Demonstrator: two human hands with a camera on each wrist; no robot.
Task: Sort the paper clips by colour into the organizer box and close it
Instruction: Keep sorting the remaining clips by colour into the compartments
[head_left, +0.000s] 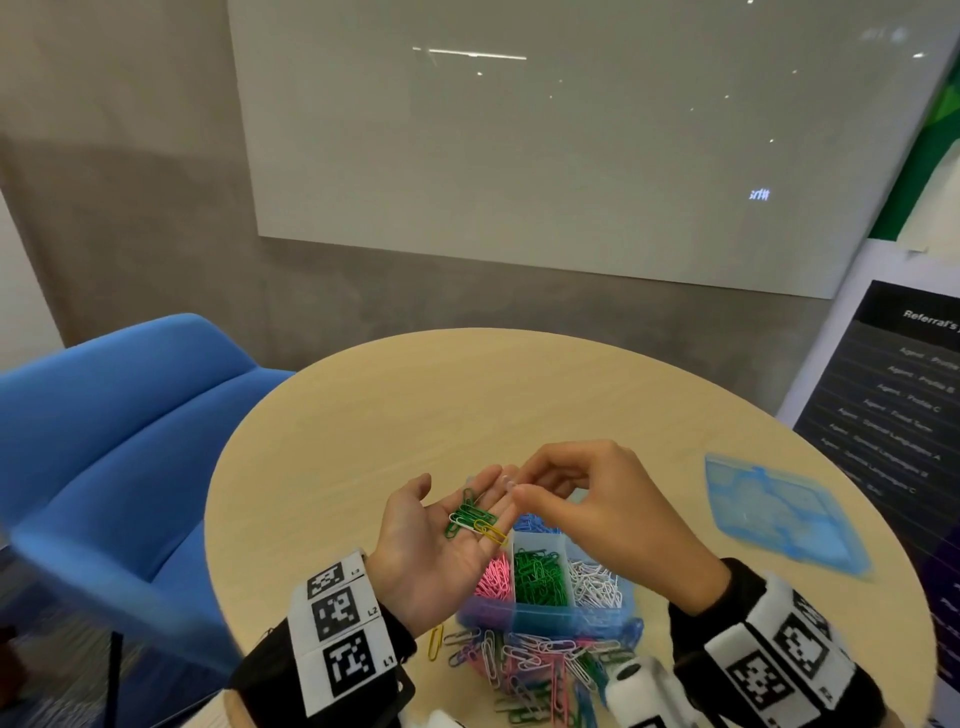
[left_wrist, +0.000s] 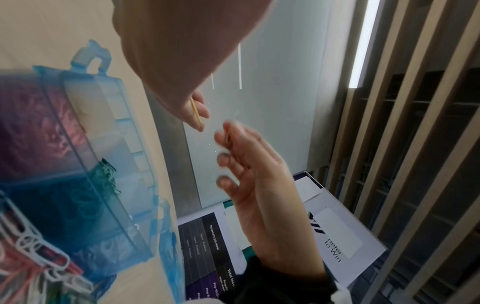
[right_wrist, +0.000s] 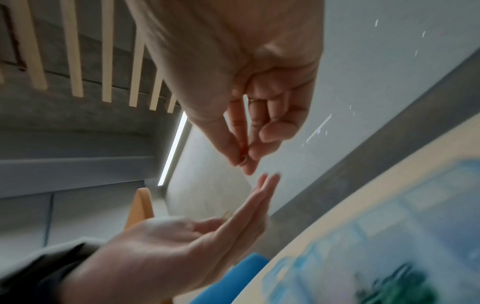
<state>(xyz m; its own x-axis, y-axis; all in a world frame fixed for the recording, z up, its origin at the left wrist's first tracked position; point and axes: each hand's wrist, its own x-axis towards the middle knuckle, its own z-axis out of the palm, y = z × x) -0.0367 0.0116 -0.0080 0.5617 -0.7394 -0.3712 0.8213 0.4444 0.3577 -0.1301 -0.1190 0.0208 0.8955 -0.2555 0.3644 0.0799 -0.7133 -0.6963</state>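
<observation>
Above the near middle of the round desk (head_left: 363, 415) the left hand (head_left: 436, 540) lies palm up with straight, relaxed fingers (head_left: 493, 480), and on the palm rests a small bunch of paper clips (head_left: 475, 517) — green, white and one yellow. Just beside those fingertips the right hand (head_left: 597, 504) has its thumb and forefinger pinched together; the right wrist view shows something small and dark between the tips, too blurred to name. Beneath both hands the blue organizer box (head_left: 545, 618) stands open towards the near edge, with pink clips (head_left: 493, 577), green clips (head_left: 540, 571) and white clips (head_left: 595, 584) each in a compartment of their own along its near row, and blue ones behind them. Between the box and the near edge lies a mixed pile of unsorted clips (head_left: 535, 670), a single yellow clip (head_left: 435, 642) apart at its left. Well apart, by the right edge, lies the box's clear blue lid (head_left: 779, 512) — flat on the desk. A blue chair (head_left: 130, 441) stands at the left.
</observation>
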